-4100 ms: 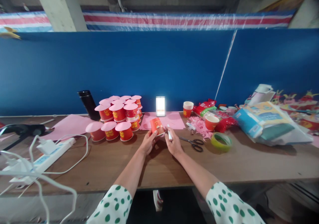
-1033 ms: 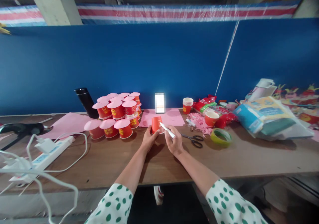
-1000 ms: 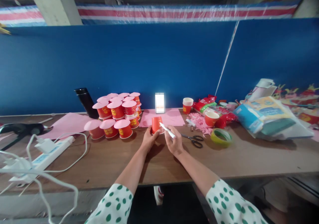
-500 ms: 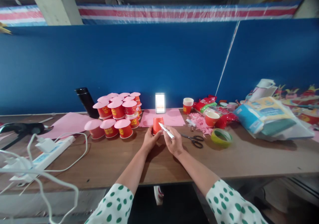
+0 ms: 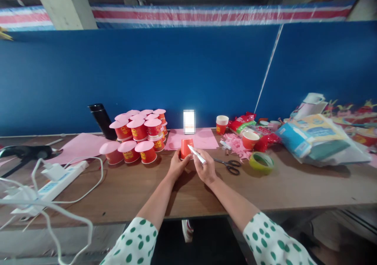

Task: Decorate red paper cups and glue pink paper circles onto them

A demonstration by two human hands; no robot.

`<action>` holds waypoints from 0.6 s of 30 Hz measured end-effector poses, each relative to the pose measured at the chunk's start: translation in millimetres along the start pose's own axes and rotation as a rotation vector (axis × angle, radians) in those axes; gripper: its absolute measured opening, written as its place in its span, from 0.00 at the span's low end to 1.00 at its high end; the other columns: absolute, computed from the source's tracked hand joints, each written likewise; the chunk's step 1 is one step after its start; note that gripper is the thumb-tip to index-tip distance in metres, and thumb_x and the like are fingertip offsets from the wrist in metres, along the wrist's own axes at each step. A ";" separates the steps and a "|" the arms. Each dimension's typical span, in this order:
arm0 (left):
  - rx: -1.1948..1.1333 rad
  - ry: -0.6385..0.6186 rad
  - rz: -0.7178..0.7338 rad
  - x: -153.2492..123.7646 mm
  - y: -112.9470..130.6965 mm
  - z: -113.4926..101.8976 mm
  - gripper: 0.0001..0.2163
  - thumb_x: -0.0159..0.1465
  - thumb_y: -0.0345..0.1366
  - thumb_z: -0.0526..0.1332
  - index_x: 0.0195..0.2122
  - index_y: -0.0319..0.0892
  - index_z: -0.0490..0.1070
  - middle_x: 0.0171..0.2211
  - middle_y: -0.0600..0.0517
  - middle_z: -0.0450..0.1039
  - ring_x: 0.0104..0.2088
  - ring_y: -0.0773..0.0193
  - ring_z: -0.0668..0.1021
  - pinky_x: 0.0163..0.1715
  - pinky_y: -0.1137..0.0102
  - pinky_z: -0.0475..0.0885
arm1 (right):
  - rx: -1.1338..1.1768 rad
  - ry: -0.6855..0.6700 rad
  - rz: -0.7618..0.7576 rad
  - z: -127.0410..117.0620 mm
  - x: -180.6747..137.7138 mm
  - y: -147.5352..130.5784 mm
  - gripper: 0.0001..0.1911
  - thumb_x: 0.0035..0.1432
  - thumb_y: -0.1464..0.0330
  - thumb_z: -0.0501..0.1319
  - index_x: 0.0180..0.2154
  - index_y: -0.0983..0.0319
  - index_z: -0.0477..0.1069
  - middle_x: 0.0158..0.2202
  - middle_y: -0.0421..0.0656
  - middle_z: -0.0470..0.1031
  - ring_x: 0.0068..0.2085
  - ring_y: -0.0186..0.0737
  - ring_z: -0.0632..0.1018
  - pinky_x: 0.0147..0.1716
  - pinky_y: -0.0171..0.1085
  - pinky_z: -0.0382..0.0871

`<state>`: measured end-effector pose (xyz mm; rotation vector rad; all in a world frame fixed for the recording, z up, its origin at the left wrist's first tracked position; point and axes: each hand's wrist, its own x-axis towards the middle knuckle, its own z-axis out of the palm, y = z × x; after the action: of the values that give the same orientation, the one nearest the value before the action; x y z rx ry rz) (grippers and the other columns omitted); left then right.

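Note:
Fingers of my left hand (image 5: 177, 164) are wrapped round a red paper cup (image 5: 186, 147) at the middle of the table. My right hand (image 5: 207, 168) grips a white marker pen (image 5: 198, 155), its tip at the cup's side. Whether the tip touches the cup I cannot tell. Behind the cup lie pink paper sheets (image 5: 204, 138). Left of my hands stand several red cups (image 5: 146, 155) topped with pink paper discs, some stacked. Black-handled scissors (image 5: 232, 166) rest just right of my right hand.
A yellow-green tape roll (image 5: 261, 163), pink paper scraps (image 5: 240, 149), a cup stack (image 5: 222, 124) and a plastic bag of packages (image 5: 316, 141) occupy the right side. At the left are a white power strip (image 5: 59, 186) with loose cords and a black bottle (image 5: 103, 121).

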<state>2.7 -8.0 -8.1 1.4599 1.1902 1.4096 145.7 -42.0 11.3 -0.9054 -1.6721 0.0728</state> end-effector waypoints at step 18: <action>0.021 0.001 0.009 0.0 -2.3 -0.5 0.24 0.53 0.44 0.66 0.49 0.40 0.68 0.43 0.46 0.75 0.42 0.56 0.77 0.45 0.63 0.70 | -0.004 -0.024 0.010 -1.3 0.9 -1.8 0.12 0.65 0.69 0.50 0.45 0.62 0.69 0.42 0.49 0.77 0.43 0.44 0.77 0.45 0.42 0.71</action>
<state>2.0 -7.5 -10.2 1.4803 1.2038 1.4083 145.8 -43.2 13.4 -0.9195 -1.6903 0.0875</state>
